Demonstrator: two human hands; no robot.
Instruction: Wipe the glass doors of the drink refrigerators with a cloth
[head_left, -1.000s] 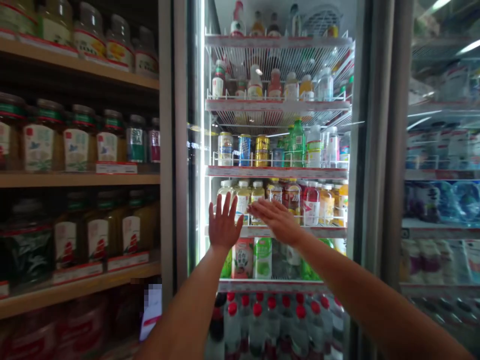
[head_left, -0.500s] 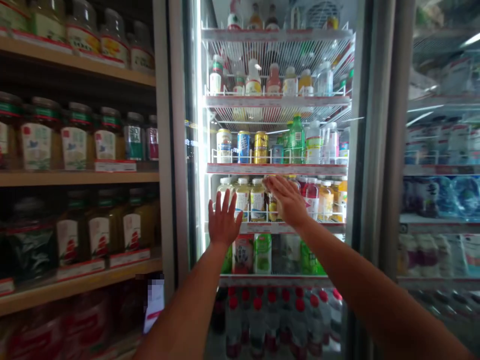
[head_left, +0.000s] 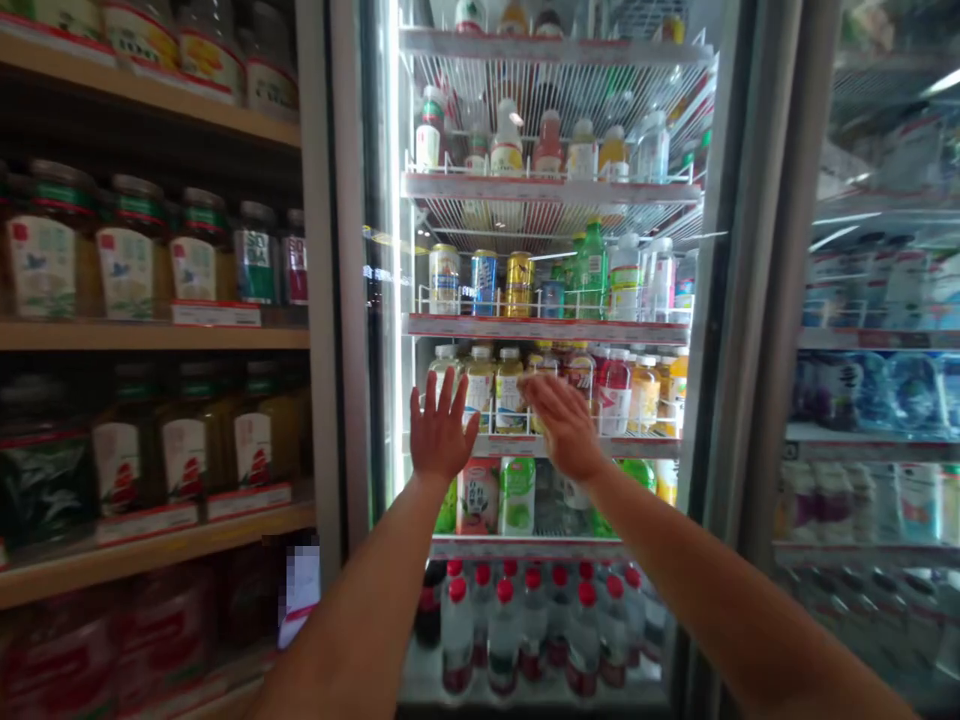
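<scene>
Both arms stretch out toward a lit drinks fridge (head_left: pixel 551 327) with a glass front. My left hand (head_left: pixel 441 428) is raised with its fingers spread and nothing in it. Behind it stand pale yellow bottles (head_left: pixel 510 392) on a wire-railed shelf. My right hand (head_left: pixel 561 428) is held flat, palm down, its fingers stretched and close together, also without anything in it. It overlaps the same row of bottles, near a red drink bottle (head_left: pixel 615 390). Whether either hand touches the glass I cannot tell.
Cans (head_left: pixel 520 284) and green bottles (head_left: pixel 593 270) fill the shelf above. Below stand green cartons (head_left: pixel 517 497) and red-capped water bottles (head_left: pixel 504 635). Wooden shelves (head_left: pixel 150 336) with juice bottles line the left. Metal door frames (head_left: pixel 761 300) separate another fridge at the right.
My right hand has dropped a little and shifted left, nearer my left hand. My left hand stays raised in nearly the same place. The view has tilted slightly, so the shelves sit higher.
</scene>
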